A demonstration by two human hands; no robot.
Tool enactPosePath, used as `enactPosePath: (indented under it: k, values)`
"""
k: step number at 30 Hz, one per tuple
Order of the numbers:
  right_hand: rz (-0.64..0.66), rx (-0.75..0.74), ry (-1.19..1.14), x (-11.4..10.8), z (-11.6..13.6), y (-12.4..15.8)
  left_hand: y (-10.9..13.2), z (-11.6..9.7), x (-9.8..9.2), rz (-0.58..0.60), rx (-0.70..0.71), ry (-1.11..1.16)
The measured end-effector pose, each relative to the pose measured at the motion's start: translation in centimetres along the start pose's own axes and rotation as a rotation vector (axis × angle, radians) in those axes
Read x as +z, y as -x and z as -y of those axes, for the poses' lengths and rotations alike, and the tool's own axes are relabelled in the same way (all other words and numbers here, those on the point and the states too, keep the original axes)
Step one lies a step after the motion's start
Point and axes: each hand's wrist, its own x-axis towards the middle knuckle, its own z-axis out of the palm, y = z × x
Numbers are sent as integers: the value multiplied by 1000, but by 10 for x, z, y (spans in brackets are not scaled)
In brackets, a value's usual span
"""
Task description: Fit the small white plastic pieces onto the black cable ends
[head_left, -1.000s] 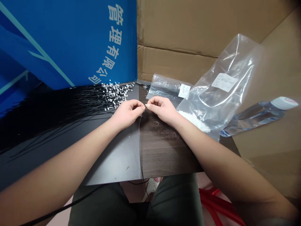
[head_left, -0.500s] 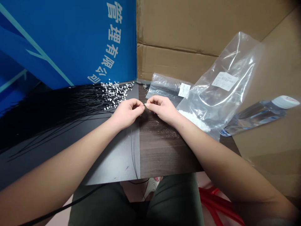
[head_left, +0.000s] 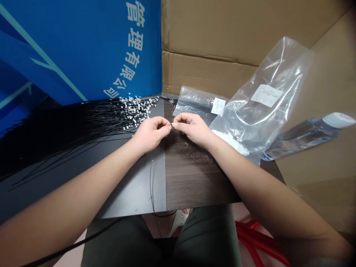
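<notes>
Head view: left hand (head_left: pixel 151 135) and right hand (head_left: pixel 191 129), both pinching 1 tiny white plastic clip (head_left: pixel 171 125) above 1 dark woodgrain worktop (head_left: pixel 189 185); 1 thin black cable (head_left: pixel 151 181) trails below; 1 heap of black cables (head_left: pixel 83 126) lies left.

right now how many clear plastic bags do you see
2. The smaller bag lies at the back against the cardboard box, with dark strands inside. The larger bag lies to its right, with white pieces at its bottom. Others could be hidden beneath them.
</notes>
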Motion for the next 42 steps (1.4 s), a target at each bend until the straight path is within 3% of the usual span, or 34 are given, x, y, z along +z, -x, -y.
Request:
enactPosePath:
  k: [17, 42]
  values:
    - [13, -49, 80, -2, 4, -1, 1, 2, 4, -13, -17, 111]
    - [21, -45, 124, -1, 5, 0, 1, 2, 4, 1, -26, 83]
